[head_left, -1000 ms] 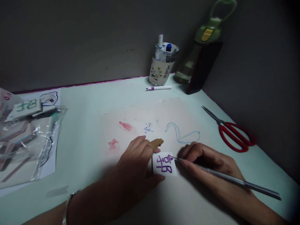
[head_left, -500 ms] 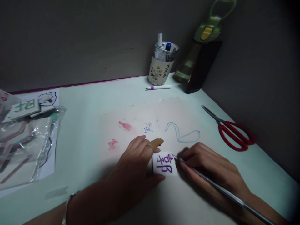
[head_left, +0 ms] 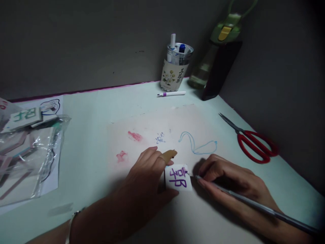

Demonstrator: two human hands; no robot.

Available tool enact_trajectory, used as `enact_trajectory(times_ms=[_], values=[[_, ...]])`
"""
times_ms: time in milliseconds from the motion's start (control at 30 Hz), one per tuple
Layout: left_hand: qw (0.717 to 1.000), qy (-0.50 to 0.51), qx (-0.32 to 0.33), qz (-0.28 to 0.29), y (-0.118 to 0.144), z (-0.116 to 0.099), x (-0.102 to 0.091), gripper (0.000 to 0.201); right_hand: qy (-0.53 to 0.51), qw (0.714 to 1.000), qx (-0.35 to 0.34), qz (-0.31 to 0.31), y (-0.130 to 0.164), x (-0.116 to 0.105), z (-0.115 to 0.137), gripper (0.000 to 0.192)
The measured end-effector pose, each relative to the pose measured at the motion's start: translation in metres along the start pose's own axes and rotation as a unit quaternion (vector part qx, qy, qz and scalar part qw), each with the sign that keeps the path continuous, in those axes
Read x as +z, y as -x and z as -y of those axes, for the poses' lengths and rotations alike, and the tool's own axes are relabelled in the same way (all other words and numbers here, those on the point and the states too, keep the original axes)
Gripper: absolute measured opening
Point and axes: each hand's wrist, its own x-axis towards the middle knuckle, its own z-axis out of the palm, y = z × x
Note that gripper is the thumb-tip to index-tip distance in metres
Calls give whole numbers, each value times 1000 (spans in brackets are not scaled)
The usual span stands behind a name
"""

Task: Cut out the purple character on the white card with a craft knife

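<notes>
Since half a second ago the long silver tool (head_left: 254,203) has swung to a flatter slant, its far end now running off toward the right edge, while its tip stays at the right edge of the small white tile (head_left: 177,177). The right hand (head_left: 228,178) grips the tool like a pen, fingers (head_left: 205,169) closed around the shaft near the tip. The left hand (head_left: 149,179) has not shifted: it pins the tile (purple marks drawn on its top face) against the tabletop (head_left: 101,101), thumb at the near edge and a forefinger in a tan cover at the far corner. The tile lies on a stained pale sheet (head_left: 162,125), between the two hands.

Red scissors (head_left: 251,144) lie well apart on the right. At the back stand a jar of pens (head_left: 175,69) and a green-capped bottle (head_left: 218,51), with a white marker (head_left: 172,94) lying just before the jar. A clear plastic bag (head_left: 30,152) of pieces rests at the left.
</notes>
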Motion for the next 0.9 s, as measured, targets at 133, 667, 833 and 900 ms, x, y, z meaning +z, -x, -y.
enact_trajectory(times_ms=[133, 667, 833, 900], values=[[1000, 2, 4, 6, -2, 0, -1, 78, 20, 1000, -7, -3, 1, 0, -2, 14], [1000, -5, -22, 16, 0, -2, -1, 79, 106, 987, -118, -22, -1, 8, 2, 18], [1000, -4, -18, 13, -1, -2, -2, 78, 136, 981, -130, -49, 4, 16, 0, 18], [1000, -4, -11, 12, -2, -1, -2, 77, 152, 976, -139, -66, 6, 18, 0, 19]])
